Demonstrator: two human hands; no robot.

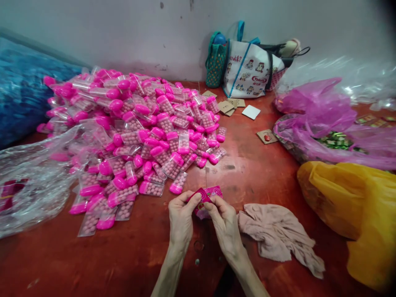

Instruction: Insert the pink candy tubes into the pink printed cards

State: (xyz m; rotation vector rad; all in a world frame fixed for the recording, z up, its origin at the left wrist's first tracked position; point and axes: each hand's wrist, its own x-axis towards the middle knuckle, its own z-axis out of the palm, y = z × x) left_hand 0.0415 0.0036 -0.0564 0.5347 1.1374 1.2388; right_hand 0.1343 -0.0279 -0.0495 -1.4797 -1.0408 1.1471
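My left hand (181, 218) and my right hand (224, 222) meet low in the middle, both pinching a small pink printed card or sticker (206, 197) between thumbs and fingers. Just behind the hands lies a big heap of clear packets holding pink-capped candy bottles (139, 132), spread over the red table (253, 169). The nearest packet (178, 182) lies a little in front of my left hand.
A crumpled beige cloth (278, 235) lies right of my hands. A yellow plastic bag (355, 206) and a pink plastic bag over a basket (328, 123) are at right. Clear plastic (27, 181) lies left. Tote bags (247, 70) lean on the wall; small cards (251, 111) are scattered nearby.
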